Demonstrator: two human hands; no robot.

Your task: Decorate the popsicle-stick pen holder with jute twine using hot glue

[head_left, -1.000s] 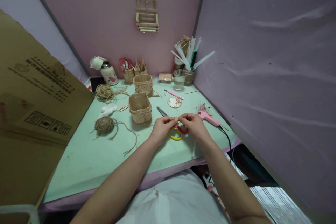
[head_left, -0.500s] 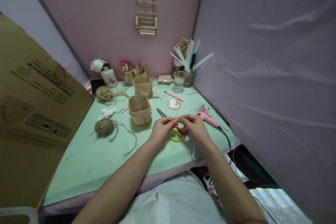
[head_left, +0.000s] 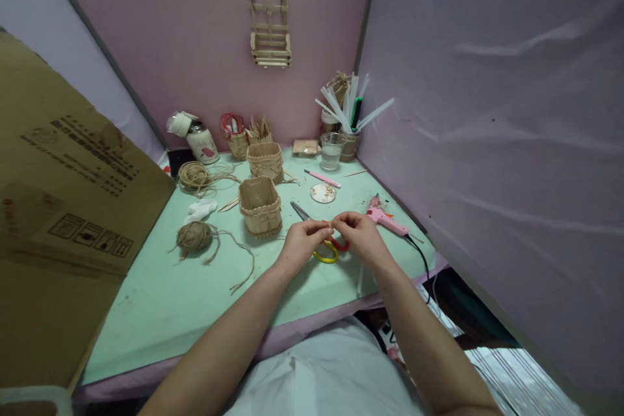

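My left hand (head_left: pixel 306 242) and my right hand (head_left: pixel 359 234) meet fingertip to fingertip above the table, both pinched closed. Whatever sits between the fingertips is too small and too covered to name. Beneath them lie scissors (head_left: pixel 325 256) with one yellow and one red handle loop, blades pointing away to the left. A woven-looking tan basket (head_left: pixel 260 213) stands left of my left hand, with a second similar basket (head_left: pixel 266 161) behind it. Just right of my right hand rests a pink glue gun (head_left: pixel 389 220) with a black cord.
Twine balls (head_left: pixel 194 238) and a twine coil (head_left: pixel 194 175) lie left. A round white disc (head_left: pixel 322 193), a pink pen-like tool (head_left: pixel 322 178) and a clear cup (head_left: pixel 332 152) sit farther back. A cardboard box (head_left: pixel 63 208) stands at the left edge.
My fingertips have drawn closer together, and the small tan piece seen between them earlier is now mostly hidden. Objects on the table stay in place.
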